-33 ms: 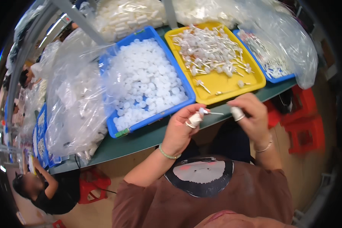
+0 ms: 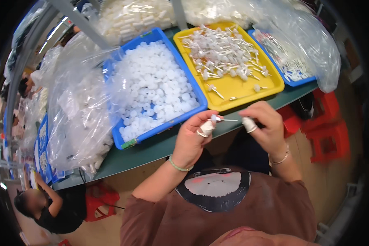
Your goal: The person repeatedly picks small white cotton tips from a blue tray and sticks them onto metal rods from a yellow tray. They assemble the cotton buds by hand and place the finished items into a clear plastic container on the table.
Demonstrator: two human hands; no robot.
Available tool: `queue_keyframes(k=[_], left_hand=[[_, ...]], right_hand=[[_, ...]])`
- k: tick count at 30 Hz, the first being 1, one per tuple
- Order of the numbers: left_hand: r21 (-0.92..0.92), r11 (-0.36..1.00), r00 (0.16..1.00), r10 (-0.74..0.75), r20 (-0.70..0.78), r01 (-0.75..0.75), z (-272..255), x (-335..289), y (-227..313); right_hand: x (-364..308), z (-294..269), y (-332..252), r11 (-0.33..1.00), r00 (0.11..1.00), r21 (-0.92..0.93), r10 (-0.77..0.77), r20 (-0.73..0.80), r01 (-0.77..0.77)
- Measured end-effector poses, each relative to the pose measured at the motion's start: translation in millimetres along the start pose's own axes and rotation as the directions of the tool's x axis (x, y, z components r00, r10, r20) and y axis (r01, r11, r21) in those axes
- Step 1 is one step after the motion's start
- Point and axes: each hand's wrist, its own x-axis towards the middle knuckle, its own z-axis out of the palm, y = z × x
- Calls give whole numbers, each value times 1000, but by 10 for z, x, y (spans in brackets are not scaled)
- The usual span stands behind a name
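A partly hidden pin [image 2: 227, 120] juts rightward, pinched in the left hand [image 2: 188, 142] over the tabletop's [image 2: 129, 160] near edge; right hand's [image 2: 269, 129] grip unclear.

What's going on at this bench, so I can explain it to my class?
A person's left hand pinches a small white stemmed piece, its thin stem pointing right. The right hand is just beyond the stem's tip, apart from it. Past the hands, a blue tray holds white round pieces and a yellow tray holds stemmed pieces. Another person is at lower left.
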Motion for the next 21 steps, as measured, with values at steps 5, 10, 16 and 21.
queue_keyframes(k=[5,10,16,21], left_hand=[[15,999,999,46,-20,-46,0,-6,-16],[49,997,998,58,-32,-56,43,3,0],[124,991,998,47,-32,-43,47,2,-4],[236,971,999,31,-11,-28,48,-1,-23]], right_hand=[[-52,123,-96,986,994,135,103,-26,-98],[-49,126,-63,998,997,36,60,-47,-58],[-56,136,-71,998,998,43,50,-33,-48],[-6,161,-77,939,969,-249,-246,-7,236]])
